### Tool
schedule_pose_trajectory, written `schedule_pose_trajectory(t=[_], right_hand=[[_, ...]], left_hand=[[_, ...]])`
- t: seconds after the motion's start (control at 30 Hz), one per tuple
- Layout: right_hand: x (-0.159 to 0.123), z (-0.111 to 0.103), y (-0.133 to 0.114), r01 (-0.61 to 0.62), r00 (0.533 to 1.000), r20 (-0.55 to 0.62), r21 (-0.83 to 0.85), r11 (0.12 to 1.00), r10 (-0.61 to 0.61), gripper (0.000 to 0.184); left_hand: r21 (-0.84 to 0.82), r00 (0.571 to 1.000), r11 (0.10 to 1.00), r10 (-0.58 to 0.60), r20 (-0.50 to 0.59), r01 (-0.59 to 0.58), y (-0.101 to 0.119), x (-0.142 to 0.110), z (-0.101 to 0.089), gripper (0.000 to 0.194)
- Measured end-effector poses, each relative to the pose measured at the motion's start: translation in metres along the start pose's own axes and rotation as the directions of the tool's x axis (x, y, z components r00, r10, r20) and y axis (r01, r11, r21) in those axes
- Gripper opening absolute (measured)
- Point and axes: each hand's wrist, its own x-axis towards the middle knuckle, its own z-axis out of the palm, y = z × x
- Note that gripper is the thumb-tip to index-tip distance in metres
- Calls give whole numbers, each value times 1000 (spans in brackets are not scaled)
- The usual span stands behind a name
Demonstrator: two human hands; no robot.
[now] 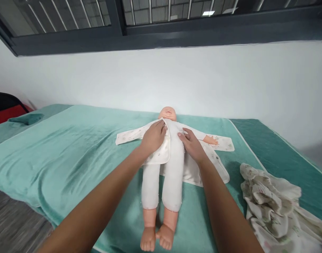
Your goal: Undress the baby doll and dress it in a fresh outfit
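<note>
A baby doll [174, 165] with a white cloth body lies on its back, its bare feet toward me. A white printed baby shirt [163, 151] is spread under it. One front panel lies across the chest, and the other is folded out flat on the bed to the right. At the upper chest, my left hand [154, 136] has its fingers closed on the edge of the laid-over panel. My right hand [193, 144] rests against the doll's side, thumb and forefinger apart. Just past it, the doll's hand [210, 140] lies on top of the right sleeve.
Green sheets [71, 140] cover the bed. Crumpled printed baby clothes [274, 203] lie at the right front. A white wall [161, 80] and a dark window frame [161, 37] stand behind. A red and black object [7, 109] sits at the far left.
</note>
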Motion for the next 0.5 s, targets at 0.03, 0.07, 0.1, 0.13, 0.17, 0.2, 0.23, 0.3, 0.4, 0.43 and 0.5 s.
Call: schedule_pose_trajectory(t=[0.03,0.07,0.1,0.13,0.17,0.2,0.23,0.3,0.4,0.43,0.5], right_hand=[[-1,0,-1,2,1000,-3,-7,1000,-2,59],[-1,-2,-3,4,1000,-9,-23,1000,-4,58],[-2,-4,-4,4,1000,-11,-51,999,-5,56],[-2,-7,-6,3,1000,-12,-89,996,-4,53],[-2,-11,-8,-6,1000,-18,-126,992,4,48],[-1,-17,-9,-19,999,-38,-156,987,13,42],[0,-24,-10,-30,996,-85,-173,984,15,38],[4,-40,-10,-27,959,-284,-167,986,-22,36],[13,-62,-1,-10,778,-625,-127,992,-72,29],[16,-68,5,-20,739,-672,-94,995,-49,27],[22,-76,16,-41,754,-656,-19,999,19,29]], left_hand=[[5,999,1000,11,46,-12,1,12,1,30],[10,996,999,31,84,-32,4,23,3,31],[17,992,998,53,115,-55,7,31,4,32],[29,987,997,73,145,-78,11,38,5,33],[49,980,994,83,182,-94,15,45,6,34],[82,971,991,81,227,-102,19,50,7,34],[129,959,986,65,276,-104,24,55,9,34],[242,925,960,41,377,-141,36,64,13,35],[339,844,891,84,530,-302,58,74,25,36],[343,810,871,101,577,-353,66,76,31,37],[337,757,844,119,642,-419,80,78,46,40]])
